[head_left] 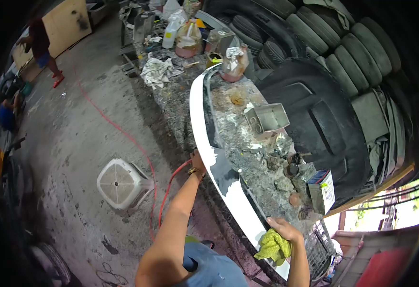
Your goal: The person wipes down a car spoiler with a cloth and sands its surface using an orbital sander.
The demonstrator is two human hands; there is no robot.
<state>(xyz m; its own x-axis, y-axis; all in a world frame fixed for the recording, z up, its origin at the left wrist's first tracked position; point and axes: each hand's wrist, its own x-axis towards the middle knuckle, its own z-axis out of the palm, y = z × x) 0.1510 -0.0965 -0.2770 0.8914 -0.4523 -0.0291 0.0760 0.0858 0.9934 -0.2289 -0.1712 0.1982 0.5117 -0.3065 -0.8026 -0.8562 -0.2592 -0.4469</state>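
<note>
A long curved white panel (pixel 199 112), like a car bumper, lies along the near edge of the cluttered workbench (pixel 171 107). Its middle has a bare dark grey patch (pixel 226 173) with ragged white borders. At the panel's left edge is my left hand (pixel 198 160), closed, its fingertips partly hidden. A red hose (pixel 173 173) runs up from the floor into that hand. My right hand (pixel 286 228) grips a crumpled yellow-green cloth (pixel 274 246) against the panel's lower end.
Jugs (pixel 189 40), a rectangular metal can (pixel 268 118), rags (pixel 159 71) and a box (pixel 321 191) crowd the bench. Stacked tires (pixel 358 57) and a large black panel (pixel 314 119) stand behind. A white stool (pixel 121 184) is on the floor; two people are at far left.
</note>
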